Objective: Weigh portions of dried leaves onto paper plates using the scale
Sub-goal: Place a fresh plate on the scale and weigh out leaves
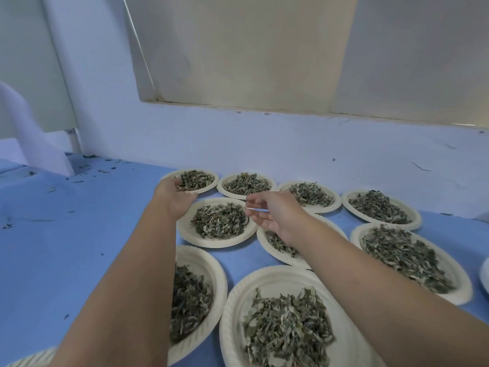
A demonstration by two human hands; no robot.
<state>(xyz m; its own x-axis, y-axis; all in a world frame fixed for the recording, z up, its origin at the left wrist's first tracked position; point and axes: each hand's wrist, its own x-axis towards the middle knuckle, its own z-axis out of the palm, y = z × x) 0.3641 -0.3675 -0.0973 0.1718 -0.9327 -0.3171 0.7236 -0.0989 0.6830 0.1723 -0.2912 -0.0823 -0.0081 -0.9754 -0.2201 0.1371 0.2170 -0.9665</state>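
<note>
Near plate [238, 311] cut off | left hand [176, 197] on far plate [214, 179], grip unclear | right hand [272, 215] loose

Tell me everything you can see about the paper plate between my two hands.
The paper plate is round, off-white, with a fluted rim, seemingly pressed paper. It lies flat on the blue table cover, second row from the wall. A heap of grey-green dried leaves fills its middle; the rim is bare. The left hand overlaps its left edge; contact cannot be told. The right hand hovers at its right side, fingers relaxed. A neighbouring plate lies close on the right.
</note>
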